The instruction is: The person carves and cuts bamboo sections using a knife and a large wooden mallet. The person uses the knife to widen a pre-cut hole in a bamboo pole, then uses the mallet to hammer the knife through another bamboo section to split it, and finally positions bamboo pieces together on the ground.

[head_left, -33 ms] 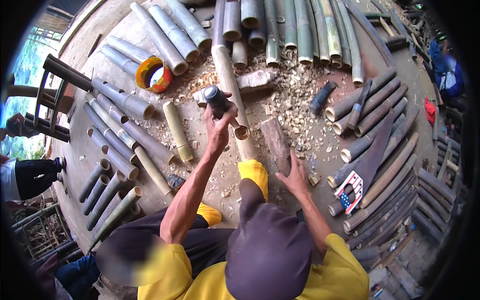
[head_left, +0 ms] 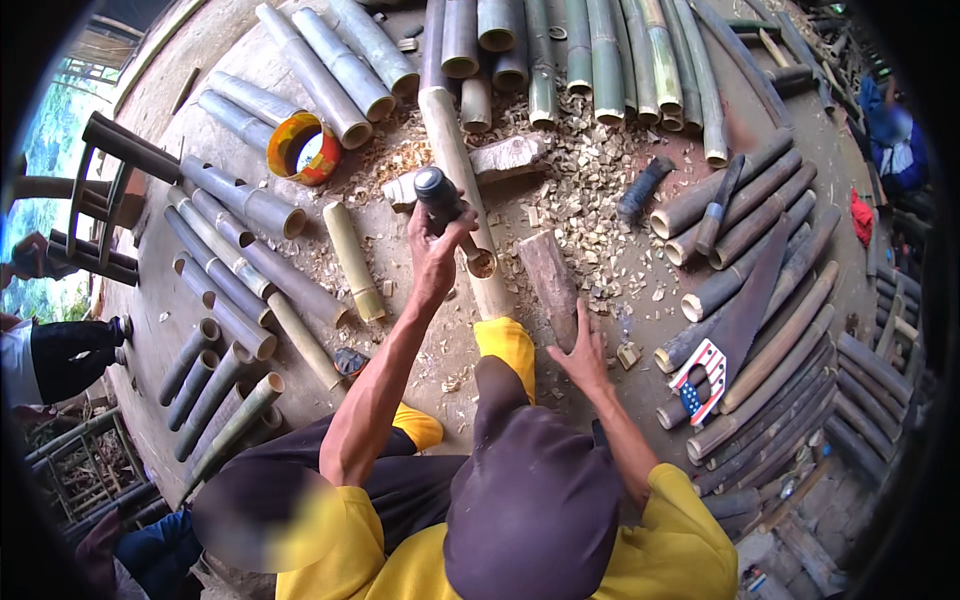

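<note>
My left hand [head_left: 437, 255] is closed around the dark handle of a chisel [head_left: 434, 190], whose butt sticks out above my fist. Its lower end reaches the hole cut in a pale, peeled bamboo pole [head_left: 447, 135]. That pole rests across a whitish log [head_left: 508, 158], with its near end against my yellow boot [head_left: 507, 345]. My right hand [head_left: 585, 355] grips the narrow near end of a rough wooden mallet [head_left: 550, 280], which is just right of the pole. The chisel's blade is mostly hidden by my fist and the hole.
Bamboo tubes lie at left [head_left: 245, 200], along the back [head_left: 605, 70] and at right [head_left: 785, 270]. A handsaw [head_left: 700, 375] rests on the right pile. Near the back left stands an orange-yellow container [head_left: 303, 148]. Wood chips [head_left: 590, 210] litter the floor. Another person's legs [head_left: 75, 350] show at far left.
The chisel's butt has tipped slightly to the right over my left fist. My right hand keeps its place on the mallet, and the pole lies as before.
</note>
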Tool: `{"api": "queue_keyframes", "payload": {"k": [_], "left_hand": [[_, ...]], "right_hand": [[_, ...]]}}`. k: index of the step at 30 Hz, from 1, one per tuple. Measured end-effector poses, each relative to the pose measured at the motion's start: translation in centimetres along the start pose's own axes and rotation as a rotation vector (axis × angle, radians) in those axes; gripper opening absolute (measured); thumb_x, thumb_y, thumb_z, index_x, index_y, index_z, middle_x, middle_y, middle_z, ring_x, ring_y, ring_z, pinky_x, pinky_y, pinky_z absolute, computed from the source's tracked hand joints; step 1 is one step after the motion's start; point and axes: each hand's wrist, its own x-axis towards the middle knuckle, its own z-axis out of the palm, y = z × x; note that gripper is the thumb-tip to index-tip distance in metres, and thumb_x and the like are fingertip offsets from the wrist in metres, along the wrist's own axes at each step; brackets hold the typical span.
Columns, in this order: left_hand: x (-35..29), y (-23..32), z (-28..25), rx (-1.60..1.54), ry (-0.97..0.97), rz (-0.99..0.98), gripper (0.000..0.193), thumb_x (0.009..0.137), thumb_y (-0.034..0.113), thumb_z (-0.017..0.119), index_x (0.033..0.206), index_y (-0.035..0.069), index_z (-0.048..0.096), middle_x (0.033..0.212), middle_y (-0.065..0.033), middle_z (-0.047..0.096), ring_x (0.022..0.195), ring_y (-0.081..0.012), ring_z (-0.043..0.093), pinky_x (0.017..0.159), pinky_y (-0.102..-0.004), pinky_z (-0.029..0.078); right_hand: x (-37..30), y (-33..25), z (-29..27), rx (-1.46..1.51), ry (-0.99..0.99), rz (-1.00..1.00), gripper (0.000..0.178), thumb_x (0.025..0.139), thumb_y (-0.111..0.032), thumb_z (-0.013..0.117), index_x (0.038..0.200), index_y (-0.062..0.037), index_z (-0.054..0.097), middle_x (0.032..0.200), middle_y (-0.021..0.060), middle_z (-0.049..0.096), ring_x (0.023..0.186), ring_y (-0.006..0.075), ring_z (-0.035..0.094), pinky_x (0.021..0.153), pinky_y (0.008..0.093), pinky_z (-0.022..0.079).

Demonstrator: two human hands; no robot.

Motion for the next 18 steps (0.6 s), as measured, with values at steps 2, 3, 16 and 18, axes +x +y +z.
{"api": "queue_keyframes", "payload": {"k": [2, 3, 16, 18], "left_hand": [[-0.2, -0.1, 1.2, 0.119, -0.064, -0.128, 0.028, 0.074, 0.007, 0.066, 0.099, 0.005, 0.053, 0.083, -0.0019, 0.060, 0.073, -0.0095, 0.056, 0.065, -0.0242, 0.047], [-0.2, -0.5, 0.4, 0.141, -0.053, -0.141, 0.028, 0.074, 0.007, 0.066, 0.099, 0.005, 0.053, 0.083, -0.0019, 0.060, 0.073, -0.0095, 0.056, 0.065, -0.0242, 0.047], [3.5, -3.3, 0.0, 0.454, -0.469, -0.210, 0.026, 0.069, 0.007, 0.070, 0.089, 0.006, 0.053, 0.077, 0.0007, 0.057, 0.072, -0.0081, 0.055, 0.068, -0.0247, 0.048], [3.4, -2.8, 0.4, 0.510, -0.533, -0.197, 0.027, 0.069, 0.007, 0.070, 0.086, 0.007, 0.049, 0.073, 0.0003, 0.055, 0.068, -0.0087, 0.052, 0.066, -0.0259, 0.047]], "right_hand": [[-0.1, 1.0, 1.3, -0.068, 0.015, 0.063, 0.107, 0.062, -0.020, 0.079, 0.145, -0.0153, 0.012, 0.121, 0.0291, 0.046, 0.108, 0.0452, 0.048, 0.093, 0.0469, 0.040], [0.1, 0.4, 1.6, -0.050, -0.006, 0.065, 0.107, 0.062, -0.020, 0.079, 0.145, -0.0153, 0.012, 0.121, 0.0291, 0.046, 0.108, 0.0452, 0.048, 0.093, 0.0469, 0.040], [5.4, 1.2, -1.5, 0.689, -0.238, 0.392, 0.092, 0.062, -0.034, 0.077, 0.133, 0.0022, 0.030, 0.128, 0.0237, 0.045, 0.120, 0.0324, 0.044, 0.099, 0.0392, 0.036], [6.0, 0.5, -3.1, 0.556, -0.359, 0.441, 0.095, 0.059, -0.033, 0.076, 0.133, 0.0039, 0.030, 0.126, 0.0232, 0.046, 0.118, 0.0318, 0.045, 0.100, 0.0382, 0.035]]}}
